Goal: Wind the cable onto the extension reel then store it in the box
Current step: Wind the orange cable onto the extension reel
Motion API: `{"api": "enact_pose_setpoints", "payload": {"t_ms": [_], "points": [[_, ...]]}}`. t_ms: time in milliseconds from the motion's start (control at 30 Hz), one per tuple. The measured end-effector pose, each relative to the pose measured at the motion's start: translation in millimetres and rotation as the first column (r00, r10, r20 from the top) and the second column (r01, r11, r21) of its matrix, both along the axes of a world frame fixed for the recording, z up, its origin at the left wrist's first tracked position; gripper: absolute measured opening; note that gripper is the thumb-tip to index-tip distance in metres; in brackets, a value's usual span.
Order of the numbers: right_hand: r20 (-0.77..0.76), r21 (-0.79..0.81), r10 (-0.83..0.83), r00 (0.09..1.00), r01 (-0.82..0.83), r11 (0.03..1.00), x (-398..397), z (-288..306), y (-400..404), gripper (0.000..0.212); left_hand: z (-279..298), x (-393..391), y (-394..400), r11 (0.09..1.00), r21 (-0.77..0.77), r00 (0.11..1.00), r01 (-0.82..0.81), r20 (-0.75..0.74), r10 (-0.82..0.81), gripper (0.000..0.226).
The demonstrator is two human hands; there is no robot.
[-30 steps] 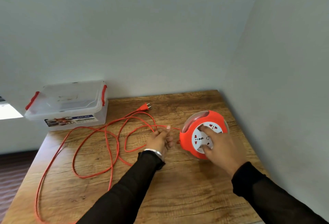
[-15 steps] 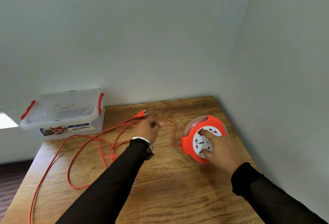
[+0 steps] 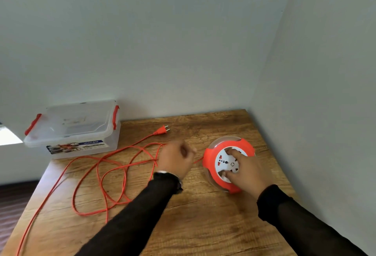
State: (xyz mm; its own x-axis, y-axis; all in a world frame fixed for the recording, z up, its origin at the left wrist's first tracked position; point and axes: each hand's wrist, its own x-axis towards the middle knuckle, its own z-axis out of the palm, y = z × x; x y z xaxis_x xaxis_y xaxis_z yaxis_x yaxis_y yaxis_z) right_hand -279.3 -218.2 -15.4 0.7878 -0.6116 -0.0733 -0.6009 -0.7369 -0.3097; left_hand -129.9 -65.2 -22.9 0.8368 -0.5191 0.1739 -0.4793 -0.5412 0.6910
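The left hand point(image 3: 176, 159) is blurred, its fingers curled into a loose fist just left of the extension reel point(image 3: 227, 164); a short run of orange cable point(image 3: 114, 166) leads from the reel's edge into it, but the blur hides whether the fingers actually close on the cable. The right hand point(image 3: 247, 171) lies on the reel's white socket face, fingers curled against it and covering its near half, so its grip cannot be made out. The cable's far loops sprawl across the bench point(image 3: 203, 225) to the left, one strand running off the lower left edge of view; its plug point(image 3: 161, 130) lies free near the back wall point(image 3: 162, 42). The bench is wood-grained and sits in a corner of plain pale walls, with dark flooring at lower left. The clear box point(image 3: 73, 127) with red clips stands at the bench's back left corner, lid on; its label reads "MULTI-BOX", the smaller print illegible.
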Motion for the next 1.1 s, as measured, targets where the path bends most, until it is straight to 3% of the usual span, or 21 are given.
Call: {"api": "enact_pose_setpoints", "payload": {"t_ms": [33, 100, 167, 267, 367, 500, 567, 633, 733, 833, 900, 1000, 1067, 1100], "points": [[0.007, -0.001, -0.002, 1.0, 0.002, 1.0, 0.8, 0.3, 0.8, 0.07, -3.9, -13.2, -4.5, 1.0, 0.003, 0.981, 0.022, -0.191, -0.022, 0.025], [0.039, -0.004, -0.004, 0.999, 0.004, 1.0, 2.2, 0.0, 2.2, 0.069, -13.4, -31.9, -14.1, 0.992, 0.037, 0.835, 0.124, -0.544, -0.084, 0.031], [0.069, -0.015, -0.005, 0.998, 0.006, 1.0, 2.4, -0.9, 3.6, 0.068, -23.5, -45.8, -19.3, 0.986, -0.142, 0.703, 0.09, -0.692, -0.164, 0.019], [0.089, -0.014, -0.028, 0.996, 0.03, 0.999, 1.5, -0.5, 5.5, 0.068, -33.8, -53.3, -19.3, 0.926, -0.361, 0.632, -0.108, -0.744, -0.216, 0.022], [0.071, 0.026, -0.026, 0.997, 0.024, 0.999, 0.7, -1.0, 8.7, 0.064, -39.6, -53.8, -15.1, 0.884, -0.43, 0.556, -0.182, -0.787, -0.268, 0.027], [0.095, 0.235, -0.07, 0.993, 0.046, 0.971, 2.7, -4.3, 7.5, 0.056, -43.2, -49.6, -12.5, 0.868, -0.447, 0.569, -0.214, -0.78, -0.262, 0.028], [0.13, 0.405, -0.145, 0.981, 0.081, 0.911, 6.4, -4.0, 7.5, 0.057, -45.0, -49.3, -13.1, 0.865, -0.454, 0.568, -0.216, -0.779, -0.267, 0.028], [0.146, 0.658, -0.318, 0.937, 0.148, 0.738, 11.8, -3.6, 13.3, 0.062, -47.4, -50.5, -14.1, 0.864, -0.455, 0.567, -0.216, -0.779, -0.269, 0.028], [0.05, 0.906, -0.54, 0.84, 0.188, 0.378, 19.6, -4.8, 19.7, 0.05, -53.4, -52.4, -14.1, 0.853, -0.47, 0.564, -0.227, -0.777, -0.278, 0.028], [-0.132, 0.99, -0.652, 0.747, 0.127, -0.054, 26.1, -4.8, 21.0, 0.02, -59.1, -53.3, -13.4, 0.837, -0.487, 0.554, -0.25, -0.781, -0.289, 0.028], [-0.17, 0.979, -0.715, 0.678, 0.033, -0.202, 27.8, -3.9, 26.4, 0.017, -62.1, -52.8, -13.9, 0.832, -0.497, 0.568, -0.246, -0.77, -0.292, 0.027], [-0.146, 0.981, -0.716, 0.683, 0.005, -0.195, 24.4, -0.5, 34.2, 0.023, -67.2, -50.2, -13.0, 0.816, -0.522, 0.596, -0.247, -0.746, -0.297, 0.026], [-0.094, 0.995, -0.635, 0.767, 0.056, -0.079, 15.5, 0.5, 32.2, 0.033, -70.3, -47.7, -10.3, 0.789, -0.55, 0.602, -0.276, -0.738, -0.304, 0.025], [-0.053, 0.995, -0.584, 0.81, 0.095, 0.042, 9.4, 0.6, 29.3, 0.028, -71.9, -46.9, -9.0, 0.77, -0.572, 0.603, -0.283, -0.73, -0.321, 0.024]]}}
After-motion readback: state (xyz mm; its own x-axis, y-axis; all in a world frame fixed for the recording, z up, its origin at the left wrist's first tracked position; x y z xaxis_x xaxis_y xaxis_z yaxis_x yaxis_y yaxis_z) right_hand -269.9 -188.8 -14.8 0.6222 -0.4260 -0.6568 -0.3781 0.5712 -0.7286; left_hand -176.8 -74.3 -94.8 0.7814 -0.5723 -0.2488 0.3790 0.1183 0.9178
